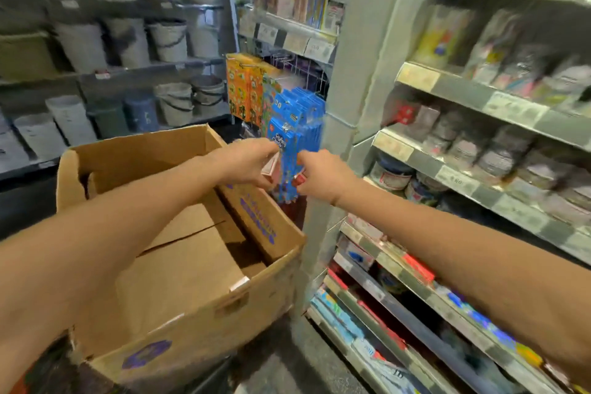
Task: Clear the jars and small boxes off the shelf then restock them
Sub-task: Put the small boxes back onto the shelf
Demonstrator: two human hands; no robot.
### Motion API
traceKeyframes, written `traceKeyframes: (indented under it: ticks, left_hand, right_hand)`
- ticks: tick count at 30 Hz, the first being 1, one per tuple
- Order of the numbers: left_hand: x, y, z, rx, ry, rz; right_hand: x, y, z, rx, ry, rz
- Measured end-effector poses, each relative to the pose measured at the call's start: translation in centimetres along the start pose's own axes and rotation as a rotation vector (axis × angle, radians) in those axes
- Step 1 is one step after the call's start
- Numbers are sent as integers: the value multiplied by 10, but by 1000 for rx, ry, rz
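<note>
mostly hidden: pink box [267,167] in left hand [244,163], red box [299,179] in right hand [323,176]

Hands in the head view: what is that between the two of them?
Head view: blue hanging packs fill the gap between the left hand, which holds a pinkish small box, and the right hand, which holds a red small box.

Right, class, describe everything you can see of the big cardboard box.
The cardboard box is plain brown corrugated board with purple print on its front wall and right flap. It stands upright and open at lower left, flaps raised, beside the shelving. A hand slot is cut in the front wall. Inside, only the folded bottom flaps show. The left forearm crosses above it; contact is unclear.
</note>
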State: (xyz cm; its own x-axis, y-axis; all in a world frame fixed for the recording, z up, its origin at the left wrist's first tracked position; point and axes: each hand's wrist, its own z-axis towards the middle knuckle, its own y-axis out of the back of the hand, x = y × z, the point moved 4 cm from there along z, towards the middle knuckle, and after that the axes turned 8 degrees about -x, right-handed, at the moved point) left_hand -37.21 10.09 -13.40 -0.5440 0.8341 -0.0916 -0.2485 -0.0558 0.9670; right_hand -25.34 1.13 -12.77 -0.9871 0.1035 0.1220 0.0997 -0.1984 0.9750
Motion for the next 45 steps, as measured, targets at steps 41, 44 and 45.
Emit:
traceKeyframes:
  ticks: [41, 44, 45]
  left_hand:
    - [-151, -93, 363, -133, -406, 402]
    - [-152, -100, 378, -133, -456, 426]
    - [-153, -100, 381, -127, -467, 446]
  right_hand:
    - [-261, 3, 79, -571, -194, -646]
    - [-264, 4, 81, -596, -216, -639]
    - [-265, 4, 81, -602, -224, -630]
